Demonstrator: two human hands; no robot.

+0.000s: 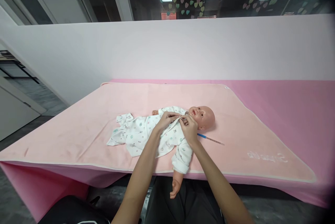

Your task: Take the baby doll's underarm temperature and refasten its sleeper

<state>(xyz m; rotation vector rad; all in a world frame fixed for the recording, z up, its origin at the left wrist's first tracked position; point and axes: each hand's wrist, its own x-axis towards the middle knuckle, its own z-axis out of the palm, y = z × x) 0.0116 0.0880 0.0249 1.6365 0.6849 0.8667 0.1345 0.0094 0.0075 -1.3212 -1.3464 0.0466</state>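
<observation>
Bald plastic baby doll [201, 116] in a white printed cotton romper [146, 135] lies on the pink blanket [104, 112]. Left hand [165, 119] and right hand [188, 128] pinch the collar; fasten gently, keeping both edges aligned, clear of the thermometer [210, 139].

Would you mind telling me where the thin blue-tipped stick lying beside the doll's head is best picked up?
Probably pinch the stick at mid-length from above: it lies flat on the pink blanket, and the side away from the doll is open. The right hand is nearest.
</observation>
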